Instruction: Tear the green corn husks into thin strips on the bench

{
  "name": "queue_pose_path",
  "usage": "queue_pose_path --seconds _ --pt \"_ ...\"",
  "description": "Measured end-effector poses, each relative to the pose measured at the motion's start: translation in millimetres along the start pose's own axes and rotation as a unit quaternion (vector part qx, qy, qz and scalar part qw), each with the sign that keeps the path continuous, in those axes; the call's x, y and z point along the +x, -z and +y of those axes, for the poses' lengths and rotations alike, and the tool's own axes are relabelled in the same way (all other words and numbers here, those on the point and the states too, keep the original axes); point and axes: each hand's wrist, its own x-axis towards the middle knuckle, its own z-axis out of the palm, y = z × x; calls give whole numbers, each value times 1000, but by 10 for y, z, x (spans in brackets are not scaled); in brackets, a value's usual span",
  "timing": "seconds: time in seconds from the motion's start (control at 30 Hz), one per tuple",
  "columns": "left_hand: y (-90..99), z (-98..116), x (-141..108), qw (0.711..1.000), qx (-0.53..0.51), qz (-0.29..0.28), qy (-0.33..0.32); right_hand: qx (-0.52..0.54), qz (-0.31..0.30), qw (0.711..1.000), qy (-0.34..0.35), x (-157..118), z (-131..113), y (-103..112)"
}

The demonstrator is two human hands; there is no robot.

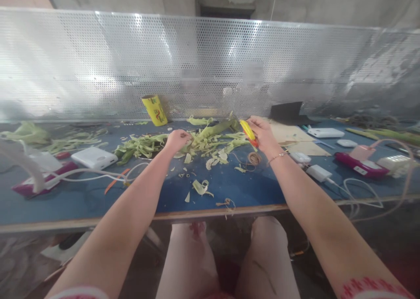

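My left hand [178, 141] is closed beside the pile of pale green vegetable strips [141, 146]; what its fingers hold, if anything, is too small to make out. In my right hand [264, 135] is a small yellow-and-orange tool [247, 131], its kind unclear at this size. Between the two hands lies a long green vegetable stalk [215, 129], with leafy peelings around it. Below, curled peelings [201, 188] and small scraps are scattered on the blue tabletop [216, 202]. A coil of thin brown strip [254, 159] rests under my right hand.
A tilted yellow can [155, 110] stands by the perforated metal screen [114, 67]. To the left are a white power bank [94, 158], cables and a purple power strip [24, 187]. Cardboard [292, 135], chargers [319, 173] and another purple strip [357, 167] lie right.
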Motion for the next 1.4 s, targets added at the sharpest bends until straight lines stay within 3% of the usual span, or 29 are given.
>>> queue_pose_path --seconds 0.2,0.37,0.43,0.67,0.83,1.0,1.2,1.3,1.4 --pt "-61 -4 -21 991 105 -48 -72 -113 -22 993 -21 -24 63 -7" --pt "-173 50 -71 981 111 -83 -139 -83 -12 996 -13 -7 68 -1" --pt "-183 56 -81 980 121 -73 -143 -69 -10 998 -3 -4 56 -2" --pt "-65 55 -69 998 52 -27 -35 -71 -13 997 4 -6 50 -9" --pt "81 -38 -24 992 -4 128 13 -64 -27 997 15 11 66 5" --pt "110 -280 40 965 -63 223 125 -22 -18 999 36 32 96 16" --pt "96 -378 94 931 -141 255 221 -28 19 998 48 65 123 21" --pt "127 -334 80 931 -132 258 222 -36 20 998 56 78 144 30" --pt "87 -249 38 953 -89 227 180 -42 14 997 61 80 156 31"
